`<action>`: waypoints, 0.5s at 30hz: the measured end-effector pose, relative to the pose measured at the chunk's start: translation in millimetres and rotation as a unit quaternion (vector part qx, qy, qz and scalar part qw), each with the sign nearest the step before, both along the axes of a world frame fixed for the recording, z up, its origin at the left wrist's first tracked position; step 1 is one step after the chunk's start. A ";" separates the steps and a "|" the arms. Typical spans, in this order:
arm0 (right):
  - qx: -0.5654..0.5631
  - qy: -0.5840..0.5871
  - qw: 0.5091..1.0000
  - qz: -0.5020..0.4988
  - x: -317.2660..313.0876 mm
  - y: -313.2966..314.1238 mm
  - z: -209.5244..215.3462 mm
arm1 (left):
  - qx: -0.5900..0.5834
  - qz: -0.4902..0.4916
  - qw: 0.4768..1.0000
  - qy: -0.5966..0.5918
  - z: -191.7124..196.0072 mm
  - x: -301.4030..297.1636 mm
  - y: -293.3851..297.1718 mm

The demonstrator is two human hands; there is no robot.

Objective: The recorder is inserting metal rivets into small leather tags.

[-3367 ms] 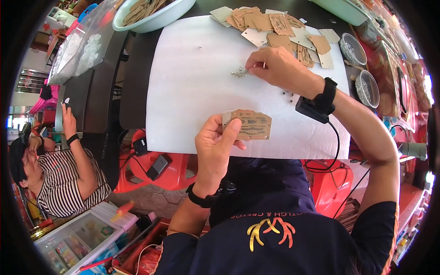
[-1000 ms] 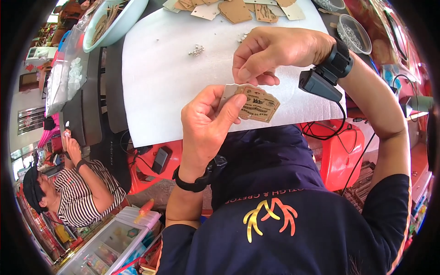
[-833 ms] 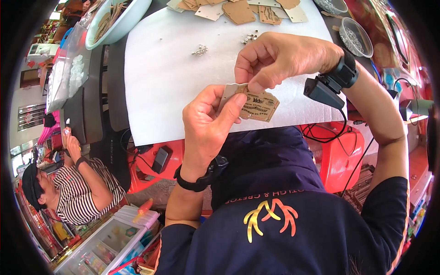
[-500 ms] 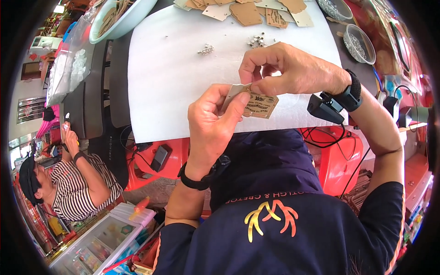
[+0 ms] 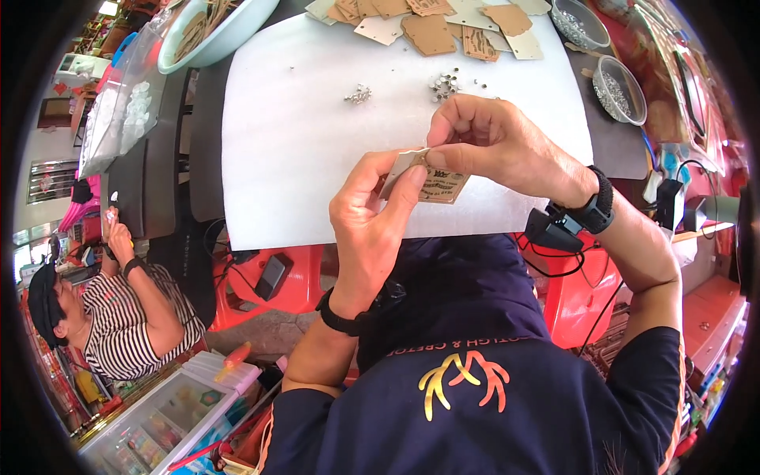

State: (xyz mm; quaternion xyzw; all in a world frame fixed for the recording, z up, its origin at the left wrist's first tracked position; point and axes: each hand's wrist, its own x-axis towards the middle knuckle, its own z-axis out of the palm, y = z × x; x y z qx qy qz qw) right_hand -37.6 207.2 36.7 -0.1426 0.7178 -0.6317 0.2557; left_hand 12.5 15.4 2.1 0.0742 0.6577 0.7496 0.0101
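Between its thumb and fingers, my left hand [image 5: 366, 214] grips a brown printed cardboard tag [image 5: 443, 188] together with a pale tag [image 5: 400, 168]. They are held up above the near part of the white sheet. My right hand [image 5: 503, 146] pinches at the top edge of the brown tag, its thumb over the tag's face. Whether a small part sits between those fingertips is hidden. Beyond my right hand lies a loose cluster of small silver metal pieces [image 5: 445, 84]. A smaller heap of shiny metal bits [image 5: 359, 94] lies farther left.
Brown and pale tags [image 5: 428, 36] are piled at the sheet's [image 5: 277, 158] far edge. Clear tubs [image 5: 620, 91] of metal bits stand right. A pale basin [image 5: 170, 59] stands far left. A person in stripes [image 5: 131, 324] handles something small at left. Red stools [image 5: 582, 289] stand below.
My right fingers have closed in at the tag's top edge, and the right hand sits slightly lower. The view has shifted a little. My left hand keeps its grip on the tags.
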 end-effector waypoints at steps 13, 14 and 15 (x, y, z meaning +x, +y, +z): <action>0.049 0.065 0.996 -0.040 14.8 11.8 -11.1 | 0.021 -0.046 0.992 -0.117 4.0 4.3 -0.7; 0.084 0.098 0.991 -0.041 9.9 15.4 -8.4 | 0.022 -0.046 0.992 -0.116 4.3 4.1 -1.2; 0.077 0.108 0.989 -0.070 1.7 20.3 -7.7 | 0.023 -0.043 0.993 -0.109 4.3 3.6 -1.9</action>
